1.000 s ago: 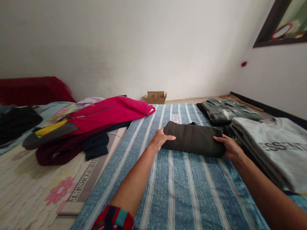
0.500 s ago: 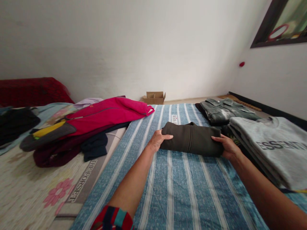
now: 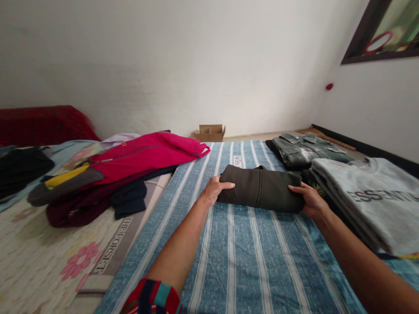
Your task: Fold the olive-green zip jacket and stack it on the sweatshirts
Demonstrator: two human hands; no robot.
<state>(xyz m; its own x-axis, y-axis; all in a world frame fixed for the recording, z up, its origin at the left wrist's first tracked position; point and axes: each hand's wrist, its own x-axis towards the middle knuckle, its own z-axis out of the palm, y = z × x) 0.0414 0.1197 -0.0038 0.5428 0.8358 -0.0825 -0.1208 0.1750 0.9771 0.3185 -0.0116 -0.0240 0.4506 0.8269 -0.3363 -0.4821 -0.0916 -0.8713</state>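
Neatly folded dark garment (image 3: 260, 187) held at both ends

Its left end is gripped by the left hand (image 3: 214, 190), its right end by the right hand (image 3: 313, 200). It is held on or just above the blue striped sheet (image 3: 242, 261), flanked by a pink jacket (image 3: 153, 150) and a grey sweatshirt (image 3: 376, 181).

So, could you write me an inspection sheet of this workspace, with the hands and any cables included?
Surface: blue-and-white striped cloth, lying fairly flat.
Things handled: dark folded garment; whether it rests on the cloth is unclear.
Clutter: pink garment among loose clothes on the left; grey sweatshirt and grey-green garment, both folded, on the right.
Hands: left hand grips the dark garment's left end; right hand grips its right end.
Cables: nothing clearly seen.
Surroundings: open cardboard box by the pale wall; dark frame upper right.
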